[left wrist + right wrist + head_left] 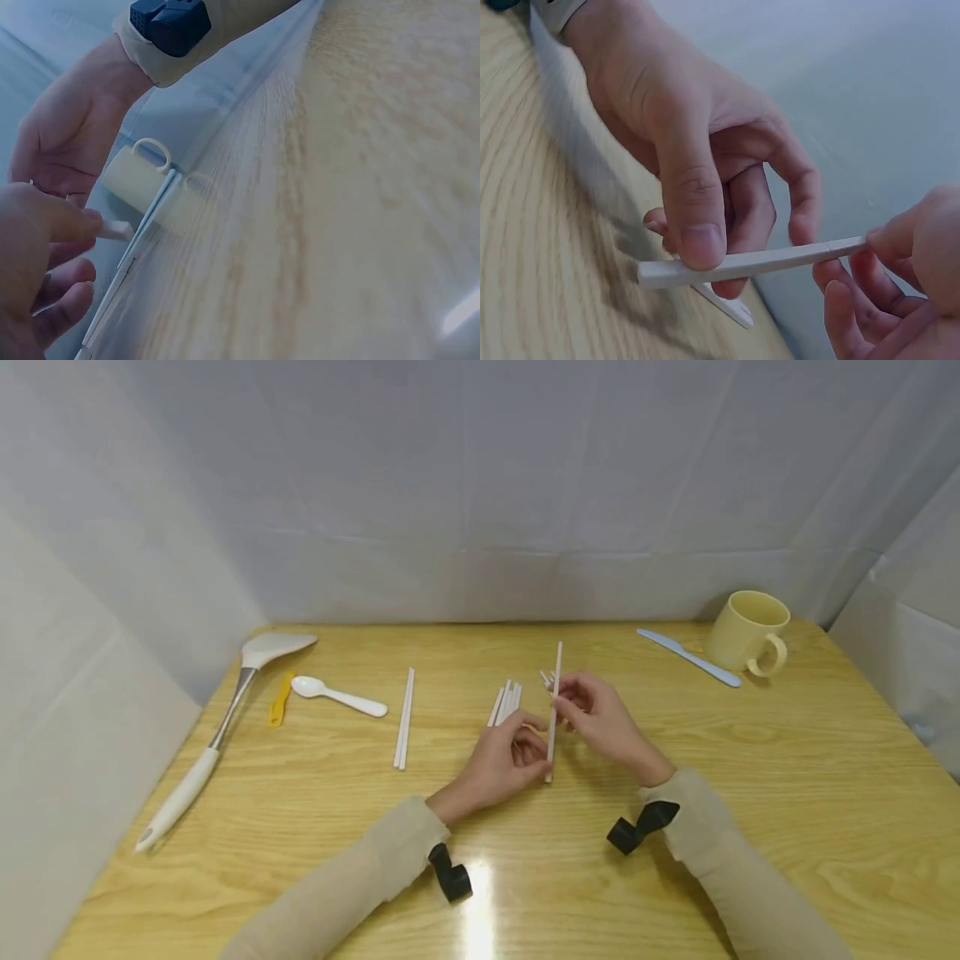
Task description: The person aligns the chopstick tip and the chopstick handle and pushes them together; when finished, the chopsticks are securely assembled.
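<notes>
Your beige sleeves (pixel 333 893), each with a black device (pixel 454 883) at the wrist, reach in from the near side of a white chopstick (pixel 557 681) held up over the wood-grain bench (pixel 570 877). Your left hand (pixel 498 764) pinches its near end between thumb and fingers; your right hand (pixel 603 718) pinches it farther up, thumb against the stick. Just left of the chopstick, a bunch of white sticks (pixel 507 703) shows partly behind your left hand. Farther left lie two paired sticks (pixel 404 722), a white spoon (pixel 341 697), a small yellow utensil (pixel 281 700) and a long-handled serving utensil (pixel 197 775). Well to its right are a pale blue knife (pixel 690 658) and an upright yellow mug (pixel 726 639).
</notes>
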`<control>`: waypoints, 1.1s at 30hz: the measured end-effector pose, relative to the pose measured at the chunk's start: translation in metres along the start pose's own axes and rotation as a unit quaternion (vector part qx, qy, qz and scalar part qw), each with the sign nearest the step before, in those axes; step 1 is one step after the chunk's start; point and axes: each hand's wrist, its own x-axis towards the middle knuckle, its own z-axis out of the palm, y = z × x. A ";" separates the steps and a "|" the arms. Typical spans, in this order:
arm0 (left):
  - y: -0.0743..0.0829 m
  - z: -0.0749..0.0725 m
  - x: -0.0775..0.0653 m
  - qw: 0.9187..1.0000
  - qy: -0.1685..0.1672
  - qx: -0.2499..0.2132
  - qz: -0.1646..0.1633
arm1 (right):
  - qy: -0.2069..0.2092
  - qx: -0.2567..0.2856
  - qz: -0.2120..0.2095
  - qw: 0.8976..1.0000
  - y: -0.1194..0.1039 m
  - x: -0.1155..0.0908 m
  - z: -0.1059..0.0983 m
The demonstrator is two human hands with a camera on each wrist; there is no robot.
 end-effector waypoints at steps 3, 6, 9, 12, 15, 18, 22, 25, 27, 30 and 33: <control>0.001 0.000 0.000 1.000 0.001 -0.009 0.023 | -0.002 0.021 0.021 1.000 -0.003 0.000 -0.002; 0.001 0.000 -0.001 0.999 -0.002 -0.008 0.039 | -0.011 0.038 0.029 0.999 -0.003 0.000 -0.003; 0.002 -0.001 -0.003 0.999 -0.005 -0.002 0.048 | -0.022 0.048 0.027 0.998 -0.003 0.000 -0.003; 0.002 -0.004 -0.006 0.999 -0.010 0.009 0.046 | -0.018 0.048 0.041 0.998 -0.004 0.000 -0.002; -0.001 -0.010 -0.011 1.000 -0.015 0.015 0.020 | 0.002 0.029 0.072 0.997 -0.003 0.000 -0.004; -0.008 -0.019 -0.018 0.999 -0.020 0.021 -0.023 | 0.017 -0.001 0.103 0.995 0.003 0.000 -0.010; -0.014 -0.035 -0.027 0.998 -0.018 0.032 -0.052 | 0.031 -0.044 0.131 0.990 0.018 0.002 -0.020; -0.016 -0.048 -0.031 0.997 -0.013 0.043 -0.056 | 0.044 -0.077 0.142 0.986 0.030 0.004 -0.026; -0.018 -0.056 -0.033 0.997 -0.010 0.056 -0.059 | 0.047 -0.095 0.146 0.984 0.037 0.006 -0.029; -0.021 -0.069 -0.036 0.995 -0.002 0.075 -0.068 | 0.047 -0.103 0.153 0.982 0.046 0.007 -0.031; -0.024 -0.080 -0.038 0.991 0.004 0.108 -0.074 | 0.050 -0.098 0.164 0.980 0.053 0.008 -0.032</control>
